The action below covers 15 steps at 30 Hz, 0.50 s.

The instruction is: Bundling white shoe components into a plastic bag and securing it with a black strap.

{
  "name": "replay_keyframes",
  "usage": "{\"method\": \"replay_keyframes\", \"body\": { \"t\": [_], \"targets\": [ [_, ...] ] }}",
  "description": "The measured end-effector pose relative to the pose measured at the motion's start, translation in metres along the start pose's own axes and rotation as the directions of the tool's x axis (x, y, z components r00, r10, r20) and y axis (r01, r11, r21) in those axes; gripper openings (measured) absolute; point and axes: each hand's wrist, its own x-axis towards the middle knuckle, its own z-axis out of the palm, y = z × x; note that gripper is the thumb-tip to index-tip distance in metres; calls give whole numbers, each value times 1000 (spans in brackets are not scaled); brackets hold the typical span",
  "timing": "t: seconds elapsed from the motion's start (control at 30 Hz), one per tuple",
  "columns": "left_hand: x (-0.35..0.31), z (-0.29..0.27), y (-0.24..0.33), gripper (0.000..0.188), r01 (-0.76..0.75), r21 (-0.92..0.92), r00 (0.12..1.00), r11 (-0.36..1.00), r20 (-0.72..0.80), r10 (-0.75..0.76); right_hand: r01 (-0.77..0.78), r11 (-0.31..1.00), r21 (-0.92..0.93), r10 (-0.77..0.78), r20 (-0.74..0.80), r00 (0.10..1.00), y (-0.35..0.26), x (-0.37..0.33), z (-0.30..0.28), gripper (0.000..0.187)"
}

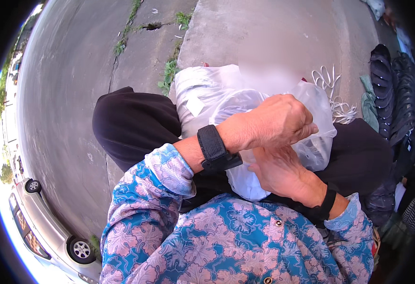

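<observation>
A translucent plastic bag [315, 106] with white contents lies across my lap, bunched up around my hands. My left hand [281, 118] reaches over it from the left, its fingers curled closed on the film. Just beneath, my right hand [283, 173] crosses under the left one and also grips the bag; its fingertips are partly hidden. Beyond my left wrist a white plastic-wrapped bundle [200, 87] rests against the bag, with a small white label [194, 106] on it. What exactly fills the bag cannot be made out.
White cords [333, 90] lie in loose loops on the concrete beyond my right knee. Dark ribbed pieces [382, 90] stand stacked at the right, beside a green cloth [369, 102]. A silver car [51, 227] is parked far left. Weeds [169, 73] grow along a pavement crack.
</observation>
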Motion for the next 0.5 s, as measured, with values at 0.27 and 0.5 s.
{"method": "replay_keyframes", "body": {
  "t": [0.27, 0.5],
  "targets": [
    [6, 2, -1, 35, 35, -147, 986, 988, -155, -58, 106, 831, 545, -120, -10, 993, 30, 29, 40, 32],
    [5, 11, 8, 38, 40, -305, 981, 952, -170, -95, -184, 717, 672, 113, 148, 983, 14, 18, 33, 37]
  ]
}}
